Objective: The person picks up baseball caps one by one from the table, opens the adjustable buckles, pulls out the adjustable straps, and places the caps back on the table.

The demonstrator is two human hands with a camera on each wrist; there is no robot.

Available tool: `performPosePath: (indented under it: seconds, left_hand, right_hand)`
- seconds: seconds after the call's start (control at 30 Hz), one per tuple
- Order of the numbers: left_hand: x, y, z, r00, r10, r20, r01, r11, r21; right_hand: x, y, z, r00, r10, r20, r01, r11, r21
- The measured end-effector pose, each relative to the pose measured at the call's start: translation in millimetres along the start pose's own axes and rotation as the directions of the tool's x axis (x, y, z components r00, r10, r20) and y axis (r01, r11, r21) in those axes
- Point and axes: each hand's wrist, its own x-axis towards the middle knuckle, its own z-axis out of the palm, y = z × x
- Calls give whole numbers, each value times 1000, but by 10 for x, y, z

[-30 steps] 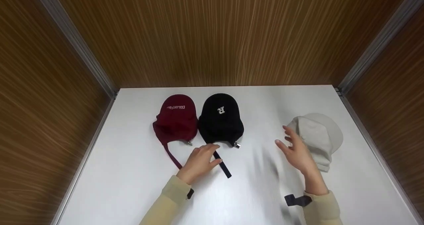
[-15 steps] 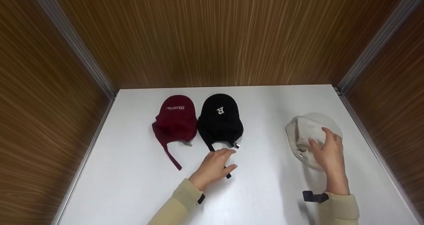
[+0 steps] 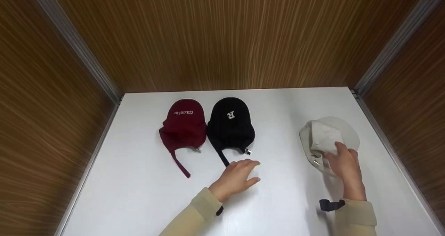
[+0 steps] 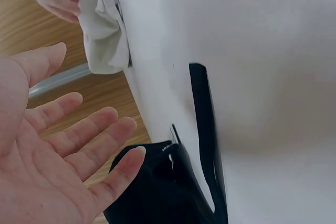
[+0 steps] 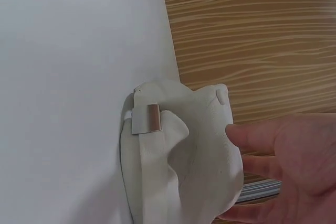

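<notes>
A cream baseball cap (image 3: 326,136) lies at the right of the white table, its crown partly folded in. Its strap and metal buckle (image 5: 146,119) show in the right wrist view. My right hand (image 3: 345,163) is at the cap's near side, thumb and fingers spread around the crown's edge; whether they touch it is hard to tell. My left hand (image 3: 235,179) hovers with loose, spread fingers just below the black cap (image 3: 231,131), covering part of its strap in the head view. The left wrist view shows that strap (image 4: 202,108) and the left palm holding nothing.
Left of the black cap, touching it, lies a dark red cap (image 3: 185,124) with white lettering and a trailing strap (image 3: 180,165). Wood-grain panels (image 3: 222,38) wall in the white table (image 3: 139,201) at the back and both sides.
My right hand has moved right onto the cream cap, whose crown is now turned differently with the buckle showing, then drawn slightly back. My left hand has drifted right, away from the caps.
</notes>
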Motion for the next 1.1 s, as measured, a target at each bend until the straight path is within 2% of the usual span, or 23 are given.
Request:
performPosePath:
  seconds: [0.37,0.7,0.93,1.1]
  left_hand:
    - [54,42,130,999,40,17,-41,999,26]
    - [205,93,169,997,69,45,-71,997,34]
    - [311,80,165,994,101,33,-103,991,84]
    - [399,57,165,993,121,-11,-119,983,142]
  right_hand:
    - [22,-86,161,995,-99,-12,99,994,-37]
    - [22,-189,334,981,-190,27,191,978,-80]
    - [-17,-255,388,967,-251,40,254,961,-106]
    - [-64,-310,415,967,-245,76,252,962,-105]
